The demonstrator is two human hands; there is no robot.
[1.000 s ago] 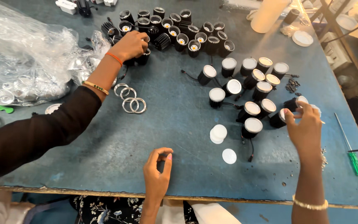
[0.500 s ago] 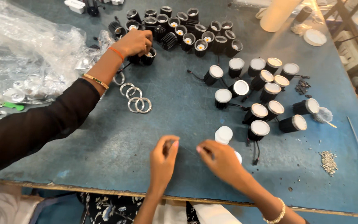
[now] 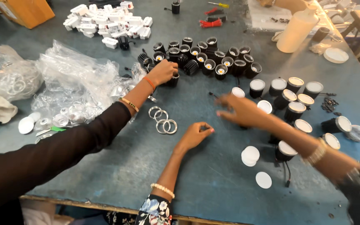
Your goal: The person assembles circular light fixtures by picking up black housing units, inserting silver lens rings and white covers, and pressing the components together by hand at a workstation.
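Blue table | right hand fingers over black cylinders | left hand curled

Black cylindrical lamp housings stood clustered upright at table right, white diffuser faces up. Two loose white discs lay flat nearby.

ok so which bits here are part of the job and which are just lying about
In use: right hand over black lamp housings; left hand on the table; white discs; metal rings.
Lying about: plastic bags; white connector blocks; cream bottle; yellow screwdriver.
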